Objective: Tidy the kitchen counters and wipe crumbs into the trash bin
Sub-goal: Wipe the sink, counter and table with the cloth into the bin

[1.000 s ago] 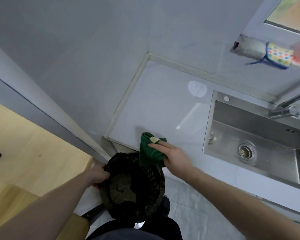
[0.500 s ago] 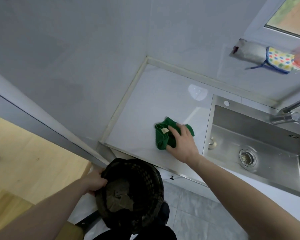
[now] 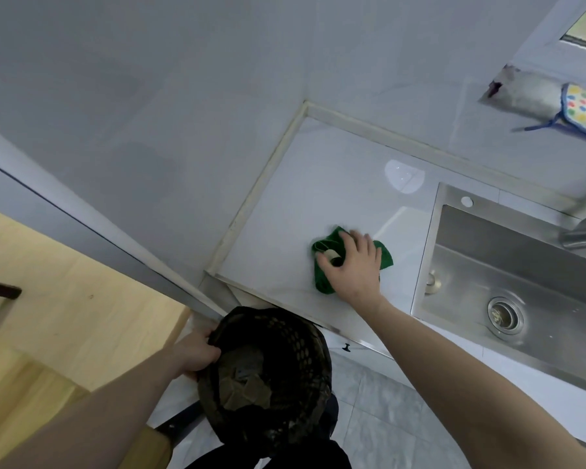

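Right hand (image 3: 354, 265) fingers spread flat on the green cloth (image 3: 322, 282), table (image 3: 318, 184) bare beyond them; left hand (image 3: 197, 355) fingers grip the bin (image 3: 268, 377) rim below the table edge.

Glossy pale stone-look worktop (image 3: 318, 198), reflective. Soft green cloth rag (image 3: 384, 257). Brushed stainless-steel sink (image 3: 521, 265), matt sheen. Dark woven mesh bin (image 3: 295, 350), rough. Smooth light wood panel (image 3: 65, 282).

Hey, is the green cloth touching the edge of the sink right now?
Apart. The head view shows a strip of bare white counter between the green cloth and the sink rim.
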`<action>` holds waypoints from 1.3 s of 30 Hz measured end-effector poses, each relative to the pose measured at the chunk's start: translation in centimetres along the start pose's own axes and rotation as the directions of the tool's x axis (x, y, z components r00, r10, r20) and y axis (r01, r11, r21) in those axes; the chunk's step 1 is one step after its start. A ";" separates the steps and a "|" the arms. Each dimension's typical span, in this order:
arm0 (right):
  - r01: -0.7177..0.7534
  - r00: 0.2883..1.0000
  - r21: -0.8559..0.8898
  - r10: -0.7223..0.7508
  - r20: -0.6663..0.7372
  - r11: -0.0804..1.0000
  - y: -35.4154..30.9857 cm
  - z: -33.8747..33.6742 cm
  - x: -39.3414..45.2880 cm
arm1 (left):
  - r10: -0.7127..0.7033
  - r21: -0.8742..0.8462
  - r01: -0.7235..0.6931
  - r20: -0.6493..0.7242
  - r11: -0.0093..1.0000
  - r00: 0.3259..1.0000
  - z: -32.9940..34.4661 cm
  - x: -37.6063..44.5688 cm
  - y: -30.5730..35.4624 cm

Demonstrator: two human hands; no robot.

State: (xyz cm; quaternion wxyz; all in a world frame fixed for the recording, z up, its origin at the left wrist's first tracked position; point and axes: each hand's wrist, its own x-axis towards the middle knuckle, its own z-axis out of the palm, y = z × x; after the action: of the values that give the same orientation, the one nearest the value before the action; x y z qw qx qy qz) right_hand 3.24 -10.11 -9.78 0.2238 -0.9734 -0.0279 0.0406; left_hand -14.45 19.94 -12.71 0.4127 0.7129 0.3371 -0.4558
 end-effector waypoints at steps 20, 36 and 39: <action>-0.162 0.954 -0.201 0.205 0.218 0.966 7.1 -7.2 -1.2 | 0.022 -0.002 -0.022 0.005 1.000 1.000 0.2 -1.3 0.5; 0.371 0.926 -0.326 -0.319 0.204 0.869 0.6 -2.5 -1.1 | 0.021 -0.046 -0.020 0.017 0.999 1.000 0.8 -0.9 0.2; 0.437 0.896 -0.296 -0.382 0.227 0.849 -1.8 -1.6 -0.8 | 0.014 -0.053 -0.012 0.021 0.999 1.000 0.9 -1.0 0.3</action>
State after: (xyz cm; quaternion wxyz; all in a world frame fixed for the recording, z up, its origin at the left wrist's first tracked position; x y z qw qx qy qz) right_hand 2.53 -9.26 -7.53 0.0532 -0.9621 -0.2596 0.0640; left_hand -14.88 18.89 -11.94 0.4378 0.6992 0.3400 -0.4516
